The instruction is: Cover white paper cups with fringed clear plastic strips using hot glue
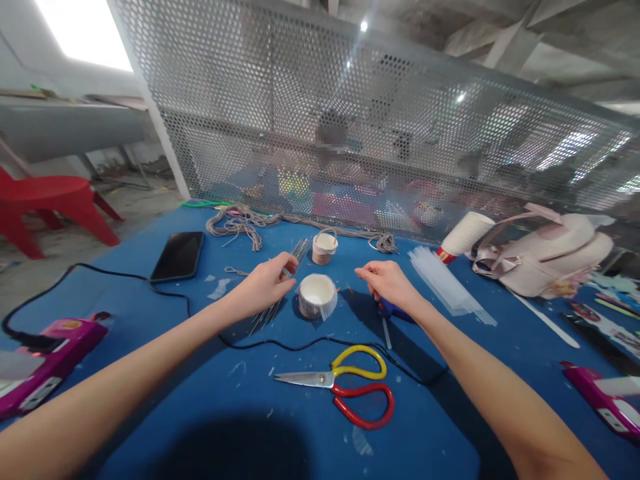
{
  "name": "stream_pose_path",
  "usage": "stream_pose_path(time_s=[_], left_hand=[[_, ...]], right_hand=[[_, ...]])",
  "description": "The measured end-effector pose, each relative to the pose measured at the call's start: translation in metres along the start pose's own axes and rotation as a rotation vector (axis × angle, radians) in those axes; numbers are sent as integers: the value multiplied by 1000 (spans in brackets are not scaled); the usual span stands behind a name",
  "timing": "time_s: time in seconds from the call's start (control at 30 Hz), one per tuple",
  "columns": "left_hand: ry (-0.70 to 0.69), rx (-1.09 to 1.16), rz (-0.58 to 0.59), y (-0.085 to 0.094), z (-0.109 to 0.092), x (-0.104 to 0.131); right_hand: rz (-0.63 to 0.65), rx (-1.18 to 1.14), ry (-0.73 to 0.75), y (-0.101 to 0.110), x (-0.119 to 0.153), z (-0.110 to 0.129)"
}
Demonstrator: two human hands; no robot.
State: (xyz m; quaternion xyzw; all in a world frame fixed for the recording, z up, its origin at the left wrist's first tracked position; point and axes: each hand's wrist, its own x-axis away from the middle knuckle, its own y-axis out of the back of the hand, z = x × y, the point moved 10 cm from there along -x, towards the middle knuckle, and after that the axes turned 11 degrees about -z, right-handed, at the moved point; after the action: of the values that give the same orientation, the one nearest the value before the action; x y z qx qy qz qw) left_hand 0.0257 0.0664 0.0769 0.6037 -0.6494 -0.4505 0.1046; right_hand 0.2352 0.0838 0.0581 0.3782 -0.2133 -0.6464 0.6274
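A white cup (318, 296) wrapped in a translucent strip stands between my hands. My left hand (273, 283) is just left of it, thumb and fingers apart, over a bundle of thin metal wires (267, 317). To the cup's right, my right hand (387, 283) has its fingertips pinched together; whatever they hold is too small to make out. Under that hand lies a blue glue gun (397, 312), partly hidden, with a translucent stick protruding. Behind the white cup sits a small basket-like cup (325, 248) with a handle. Scissors (320, 380) with yellow and red handles lie nearer to me.
A black cord (295, 345) crosses the blue table (225, 413). Phone (178, 256), grey cord bundle (240, 223) and purple power strip (55, 360) are leftward. Translucent strips (447, 283), stacked paper cups (467, 235) and a pink bag (545, 253) lie right. A perforated metal panel (300, 100) stands behind.
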Motion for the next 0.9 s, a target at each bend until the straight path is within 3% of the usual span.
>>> stream_pose_path(time_s=[0.17, 0.33, 0.53, 0.67, 0.9], left_hand=[[-95, 36, 32, -2, -11, 5], [-402, 4, 127, -6, -36, 15], [-530, -75, 292, -25, -35, 20], [-512, -34, 292, -29, -41, 13], [-130, 117, -15, -1, -40, -18]], right_hand=[[-49, 68, 84, 4, -11, 9], [-30, 161, 114, 2, -7, 13], [-20, 253, 76, 0, 0, 4], [56, 180, 64, -2, 4, -3], [32, -34, 7, 0, 17, 10]])
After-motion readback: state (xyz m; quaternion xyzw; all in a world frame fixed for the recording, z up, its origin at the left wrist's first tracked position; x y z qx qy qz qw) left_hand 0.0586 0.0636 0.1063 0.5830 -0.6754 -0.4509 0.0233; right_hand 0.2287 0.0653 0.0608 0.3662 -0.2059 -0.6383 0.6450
